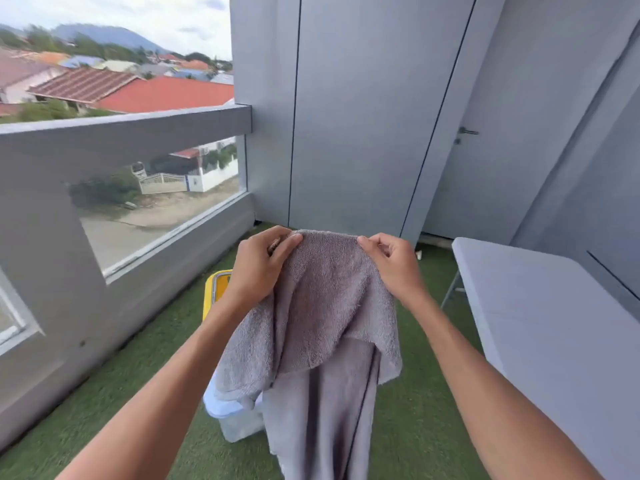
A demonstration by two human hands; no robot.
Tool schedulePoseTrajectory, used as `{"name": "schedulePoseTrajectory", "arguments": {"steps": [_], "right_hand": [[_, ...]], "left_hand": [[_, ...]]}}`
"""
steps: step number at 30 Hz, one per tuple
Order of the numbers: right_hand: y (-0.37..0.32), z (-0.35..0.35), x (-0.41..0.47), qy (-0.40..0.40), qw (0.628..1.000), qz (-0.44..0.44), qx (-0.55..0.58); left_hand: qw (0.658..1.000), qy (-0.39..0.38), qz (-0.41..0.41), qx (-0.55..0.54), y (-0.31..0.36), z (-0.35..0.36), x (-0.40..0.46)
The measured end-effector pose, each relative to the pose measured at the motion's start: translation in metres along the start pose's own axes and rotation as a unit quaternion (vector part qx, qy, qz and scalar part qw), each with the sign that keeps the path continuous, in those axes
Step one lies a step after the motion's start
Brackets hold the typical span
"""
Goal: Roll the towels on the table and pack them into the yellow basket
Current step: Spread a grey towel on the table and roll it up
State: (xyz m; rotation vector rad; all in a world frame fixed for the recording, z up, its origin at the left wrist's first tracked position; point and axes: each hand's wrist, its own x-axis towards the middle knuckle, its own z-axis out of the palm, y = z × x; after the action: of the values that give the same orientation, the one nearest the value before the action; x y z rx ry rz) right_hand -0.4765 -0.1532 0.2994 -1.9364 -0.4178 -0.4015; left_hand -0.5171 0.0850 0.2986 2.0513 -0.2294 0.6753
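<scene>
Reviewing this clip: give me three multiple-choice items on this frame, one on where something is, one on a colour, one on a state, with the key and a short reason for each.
1. Where is the white folding table?
A. To the person's right
B. Under the window
C. Behind the basket

2. What colour is the terry towel held up in the air?
A. Yellow
B. Greyish mauve
C. Green

3. How is the towel held?
A. One hand only
B. Draped over a forearm
C. Pinched at its top edge by both hands

Key: 1 A, the table stands at the right edge. 2 B, the cloth is greyish mauve; only the yellow plastic basket is yellow. 3 C, left hand and right hand each pinch it.
</scene>
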Motion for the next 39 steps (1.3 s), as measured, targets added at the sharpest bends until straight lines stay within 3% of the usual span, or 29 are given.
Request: {"name": "schedulePoseTrajectory", "arguments": {"steps": [6, 12, 15, 17, 20, 24, 28, 31, 36, 39], "right_hand": [[0.041, -0.100, -0.003, 0.102, 0.993, 0.031, -0.054], [0.084, -0.163, 0.036, 0.062, 0.998, 0.018, -0.022], [0.103, -0.191, 0.066, 0.152, 0.988, 0.002, -0.010], [0.110, -0.218, 0.089, 0.212, 0.977, -0.010, 0.002], [0.119, -0.254, 0.125, 0.240, 0.970, -0.043, -0.018], [0.158, -0.286, 0.177, 0.282, 0.959, -0.021, -0.029], [0.223, -0.298, 0.219, 0.266, 0.959, 0.004, -0.096], [0.270, -0.295, 0.240, 0.200, 0.973, 0.046, -0.102], [0.315, -0.269, 0.296, 0.043, 0.997, 0.061, -0.025], [0.337, -0.257, 0.347, 0.064, 0.994, 0.084, -0.009]], "left_hand": [[0.997, -0.041, 0.059, -0.024, 0.058, 0.116, 0.061], [0.986, -0.077, 0.136, -0.066, 0.124, 0.231, 0.127], [0.979, -0.093, 0.160, -0.086, 0.144, 0.272, 0.158], [0.976, -0.117, 0.160, -0.086, 0.139, 0.296, 0.177], [0.973, -0.175, 0.128, -0.077, 0.101, 0.336, 0.190], [0.966, -0.236, 0.067, -0.085, 0.039, 0.389, 0.184], [0.982, -0.143, 0.044, -0.117, 0.028, 0.423, 0.223], [0.989, -0.070, 0.062, -0.112, 0.041, 0.445, 0.279], [0.983, -0.117, 0.106, -0.098, 0.039, 0.514, 0.359], [0.977, -0.147, 0.082, -0.132, 0.036, 0.541, 0.415]]}}
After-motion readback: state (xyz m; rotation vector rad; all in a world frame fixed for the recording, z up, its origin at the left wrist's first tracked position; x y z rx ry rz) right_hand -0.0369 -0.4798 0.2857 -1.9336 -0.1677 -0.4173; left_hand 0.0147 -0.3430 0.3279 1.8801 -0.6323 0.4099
